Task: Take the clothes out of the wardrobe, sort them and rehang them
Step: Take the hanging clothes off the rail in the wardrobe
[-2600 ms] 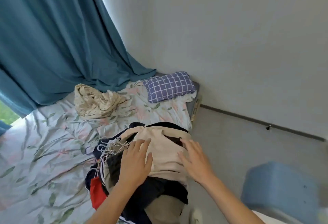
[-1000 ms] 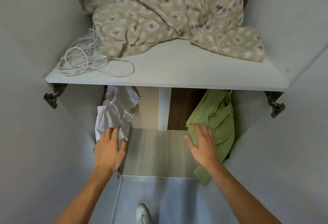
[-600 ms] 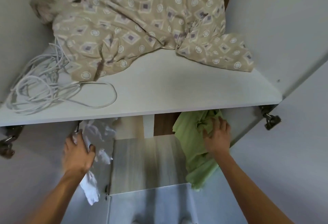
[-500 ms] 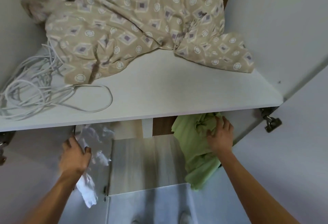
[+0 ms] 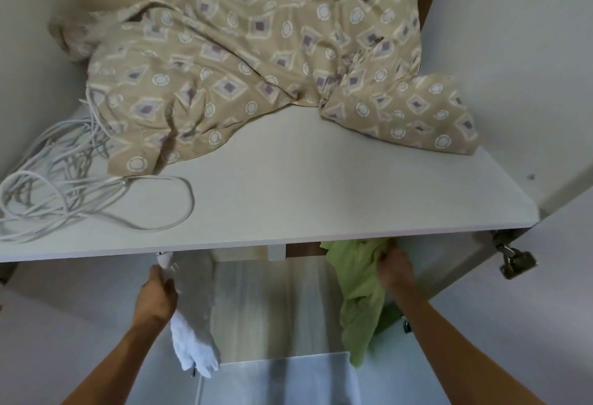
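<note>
Reaching under the wardrobe shelf [image 5: 288, 212], both hands are gripping hanging clothes. The left hand [image 5: 157, 298] is curling its fingers round a white garment [image 5: 192, 350] below the shelf's left part, while the right hand [image 5: 393, 271] is clutching a green garment [image 5: 356, 292], which is hanging below the right part.
</note>
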